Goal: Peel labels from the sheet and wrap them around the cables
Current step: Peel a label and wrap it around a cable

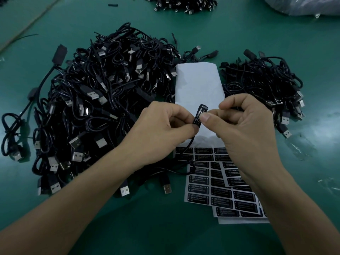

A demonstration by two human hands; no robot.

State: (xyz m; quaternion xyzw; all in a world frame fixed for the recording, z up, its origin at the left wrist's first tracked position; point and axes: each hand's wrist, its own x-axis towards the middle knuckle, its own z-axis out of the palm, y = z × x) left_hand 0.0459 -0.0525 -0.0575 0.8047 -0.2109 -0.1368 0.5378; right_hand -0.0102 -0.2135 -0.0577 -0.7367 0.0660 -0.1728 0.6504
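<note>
The left grip (pixel 161 124) pinches a black cable (pixel 189 144) just under its end, above the bench (pixel 165 227). The right grip (pixel 244 120) pinches the label (pixel 199 113) against that end with thumb and forefinger. The label sheets (pixel 200 190) lie overlapping under the right wrist. A bare white sheet (pixel 198 83) lies beyond the hands, between a large cable pile (pixel 103 92) and a smaller pile (pixel 263 83).

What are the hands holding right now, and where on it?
Both pinch one cable's labelled controller block: the left hand at its lower end, the right hand on its middle.
</note>
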